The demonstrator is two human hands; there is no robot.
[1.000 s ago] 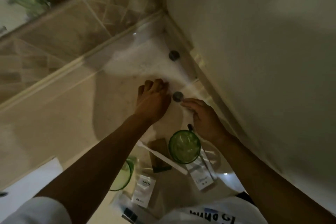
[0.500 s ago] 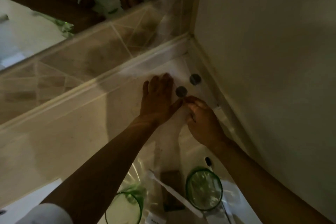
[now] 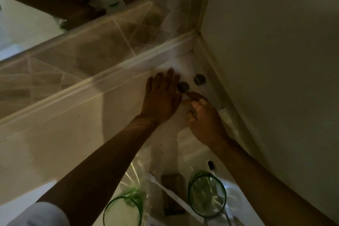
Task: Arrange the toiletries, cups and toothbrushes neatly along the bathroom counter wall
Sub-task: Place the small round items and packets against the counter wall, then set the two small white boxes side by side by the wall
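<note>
Two small clear toiletry bottles with dark round caps stand close together in the counter's far right corner: one (image 3: 199, 79) nearer the side wall, the other (image 3: 183, 87) just left of it. My left hand (image 3: 161, 97) lies flat with straight fingers against the left side of the nearer bottle. My right hand (image 3: 205, 117) reaches in from the right, its curled fingertips pinching that same bottle below the cap. Close to me stand two green glass cups, one on the right (image 3: 207, 194) and one on the left (image 3: 124, 209). A white wrapped toothbrush (image 3: 176, 196) lies between them.
A tiled backsplash (image 3: 102, 47) with a mirror above runs along the back; a plain white wall (image 3: 275, 60) closes the right side. A brown packet (image 3: 172, 183) and crinkled clear plastic wrap (image 3: 139, 169) lie near the cups. A small dark-tipped item (image 3: 211, 164) sits behind the right cup.
The bottle in my right hand has travelled toward the corner and now stands beside the other bottle. My left hand went with it and flattened out.
</note>
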